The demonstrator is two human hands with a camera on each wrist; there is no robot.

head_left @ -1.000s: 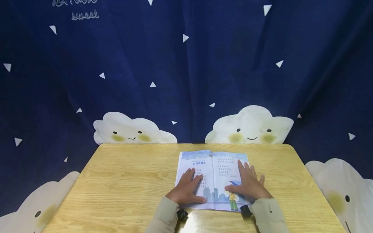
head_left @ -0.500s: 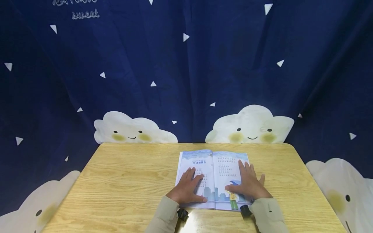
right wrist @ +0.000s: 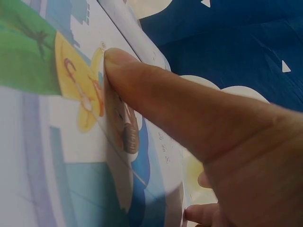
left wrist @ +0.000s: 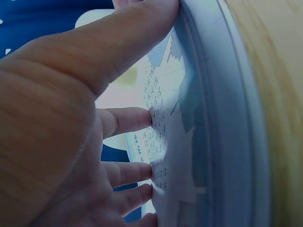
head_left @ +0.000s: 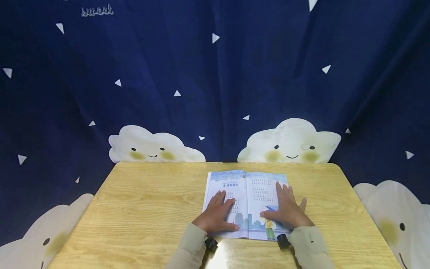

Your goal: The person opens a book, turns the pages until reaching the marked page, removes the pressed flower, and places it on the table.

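- Open picture book (head_left: 246, 194) flat on counter (head_left: 147, 213), right of centre, nearer the front edge; printed text too small to read.
- Left hand (head_left: 215, 215) spread, pressing left page.
- Right hand (head_left: 287, 211) spread, pressing right page.
- "sweet" legible on curtain (head_left: 97, 10).

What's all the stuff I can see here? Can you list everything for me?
book: one, pale blue and white pages with a city picture, lying open on the near middle of the table
table: one, light wood, fills the lower part of the head view
curtain: one, dark blue with small white triangles, hanging behind the table
cloud faces: several, cream with smiles and yellow cheeks, along the bottom of the curtain
sleeves: two, beige, at the near edge of the table
left hand: one, fingers spread flat on the left page
right hand: one, fingers spread flat on the right page, little finger reaching past its edge
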